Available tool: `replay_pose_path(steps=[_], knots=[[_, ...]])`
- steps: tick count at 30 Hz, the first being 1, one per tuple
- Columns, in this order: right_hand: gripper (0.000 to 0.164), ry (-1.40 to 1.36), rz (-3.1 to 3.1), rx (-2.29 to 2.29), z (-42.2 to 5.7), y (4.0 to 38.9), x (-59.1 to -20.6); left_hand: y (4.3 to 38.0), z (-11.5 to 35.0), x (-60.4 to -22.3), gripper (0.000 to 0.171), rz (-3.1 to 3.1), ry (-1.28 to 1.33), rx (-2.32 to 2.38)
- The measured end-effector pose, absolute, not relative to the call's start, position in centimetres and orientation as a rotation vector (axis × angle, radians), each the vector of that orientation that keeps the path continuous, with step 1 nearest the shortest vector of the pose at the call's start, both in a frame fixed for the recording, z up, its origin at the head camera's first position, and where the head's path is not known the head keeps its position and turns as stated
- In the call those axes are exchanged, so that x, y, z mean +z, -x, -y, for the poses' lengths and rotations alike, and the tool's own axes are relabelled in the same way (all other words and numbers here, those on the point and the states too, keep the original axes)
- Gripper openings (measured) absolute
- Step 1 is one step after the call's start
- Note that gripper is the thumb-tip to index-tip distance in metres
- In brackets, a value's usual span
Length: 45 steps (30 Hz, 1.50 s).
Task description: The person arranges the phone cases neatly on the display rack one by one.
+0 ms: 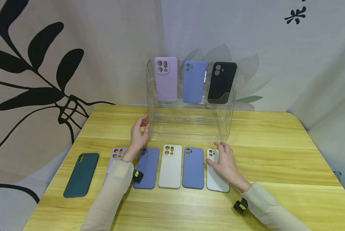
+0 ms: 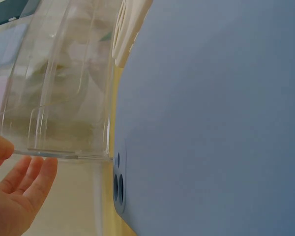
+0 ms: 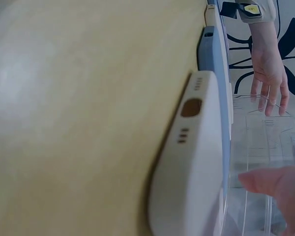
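Note:
A clear acrylic tiered stand (image 1: 189,128) stands at the back of the table. My left hand (image 1: 139,134) is at its left side, and the fingertips touch the side panel's edge in the left wrist view, fairly straight. My right hand (image 1: 225,162) hovers by the stand's front right corner, over a white phone case (image 1: 214,183), thumb spread from the fingers; whether it touches the stand I cannot tell. On the upper tier lean a lilac phone case (image 1: 166,80), a blue phone case (image 1: 194,81) and a black phone case (image 1: 222,81).
A row of phone cases lies on the wooden table (image 1: 276,154): dark green (image 1: 81,175), a lilac case (image 1: 117,153) partly under my left forearm, a blue case (image 1: 146,166), a cream case (image 1: 170,170) and another blue case (image 1: 193,170). Patterned cloth hangs behind.

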State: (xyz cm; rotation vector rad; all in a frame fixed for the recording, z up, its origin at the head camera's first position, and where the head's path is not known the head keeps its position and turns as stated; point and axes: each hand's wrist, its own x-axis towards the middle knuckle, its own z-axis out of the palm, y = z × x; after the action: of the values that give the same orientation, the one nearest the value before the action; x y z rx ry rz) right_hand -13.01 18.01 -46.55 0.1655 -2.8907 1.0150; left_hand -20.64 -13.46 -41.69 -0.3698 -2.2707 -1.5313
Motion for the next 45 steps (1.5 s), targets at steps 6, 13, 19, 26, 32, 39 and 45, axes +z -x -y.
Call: replay_pose_path(steps=[6, 13, 19, 26, 32, 39, 45], knots=[[0.074, -0.159, 2.969, 0.938, -17.91, 13.23, -46.69, 20.71, 13.47, -41.74, 0.032, 2.272, 0.369, -1.525], [0.071, -0.136, 3.028, 0.882, -17.56, 13.31, -46.66, 20.74, 13.5, -41.77, 0.032, 2.276, 0.368, -1.525], [0.067, -0.105, 3.06, 0.83, -17.32, 13.29, -46.51, 20.74, 13.5, -41.82, 0.033, 2.276, 0.361, -1.532], [0.067, -0.111, 3.064, 0.789, -17.33, 13.38, -46.53, 20.71, 13.47, -41.76, 0.033, 2.266, 0.362, -1.529], [0.068, -0.118, 3.048, 0.81, -17.39, 13.42, -46.69, 20.68, 13.46, -41.72, 0.033, 2.271, 0.351, -1.549], [0.066, -0.123, 3.028, 0.82, -17.62, 13.46, -46.85, 20.68, 13.47, -41.71, 0.033, 2.275, 0.353, -1.559], [0.065, -0.123, 3.034, 0.825, -17.63, 13.44, -46.75, 20.68, 13.46, -41.69, 0.033, 2.274, 0.352, -1.562]])
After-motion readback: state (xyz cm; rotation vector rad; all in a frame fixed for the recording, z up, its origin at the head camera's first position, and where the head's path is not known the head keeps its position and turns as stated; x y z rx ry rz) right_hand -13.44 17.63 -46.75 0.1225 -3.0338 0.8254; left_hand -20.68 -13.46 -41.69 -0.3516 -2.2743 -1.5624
